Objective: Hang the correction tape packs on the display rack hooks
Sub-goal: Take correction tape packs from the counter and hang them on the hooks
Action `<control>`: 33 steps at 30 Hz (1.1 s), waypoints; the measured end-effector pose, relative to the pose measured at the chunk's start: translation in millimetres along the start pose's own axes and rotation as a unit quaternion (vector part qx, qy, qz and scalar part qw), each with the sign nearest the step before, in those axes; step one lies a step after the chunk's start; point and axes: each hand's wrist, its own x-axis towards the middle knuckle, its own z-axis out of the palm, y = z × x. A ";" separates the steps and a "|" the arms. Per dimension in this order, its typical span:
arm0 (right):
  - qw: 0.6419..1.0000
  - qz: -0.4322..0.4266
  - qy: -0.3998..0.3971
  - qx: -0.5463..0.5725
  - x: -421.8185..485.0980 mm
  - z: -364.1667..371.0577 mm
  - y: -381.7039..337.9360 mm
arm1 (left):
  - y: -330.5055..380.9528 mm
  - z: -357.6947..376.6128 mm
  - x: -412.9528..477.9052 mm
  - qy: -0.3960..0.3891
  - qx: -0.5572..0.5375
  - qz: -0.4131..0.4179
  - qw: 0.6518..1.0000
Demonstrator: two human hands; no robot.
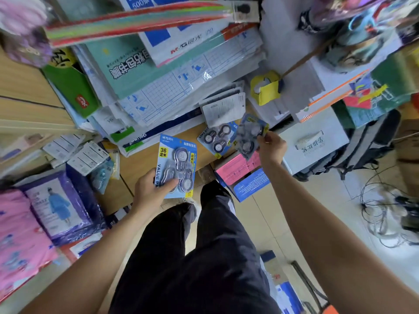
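Your left hand (149, 189) grips one correction tape pack (179, 159), and your right hand (271, 147) pinches a second pack (249, 134) farther right. On the counter (140, 164) beside it lie more packs (215, 138). None looks hung yet.

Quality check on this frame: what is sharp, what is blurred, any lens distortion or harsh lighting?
Head view: the correction tape pack in the left hand is sharp, print legible; the second pack in the right hand is blurred; frame edges smear and bend, as at the pink packets; light is even, no harsh shadows.
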 end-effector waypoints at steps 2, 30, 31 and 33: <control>0.993 0.033 -0.059 0.099 -17.1 -19.9 -7.0 | 8.6 -4.7 -10.2 0.001 -0.010 0.009 1.000; 0.830 -0.145 -0.505 0.187 -295.1 -53.4 -216.0 | 67.8 -185.0 -180.4 0.155 -0.229 0.203 0.940; 0.824 -0.159 -0.515 0.173 -300.0 -53.1 -222.1 | 68.8 -195.1 -184.0 0.153 -0.223 0.209 0.940; 0.810 -0.185 -0.538 0.139 -309.4 -52.3 -233.6 | 70.1 -216.6 -190.4 0.147 -0.208 0.225 0.940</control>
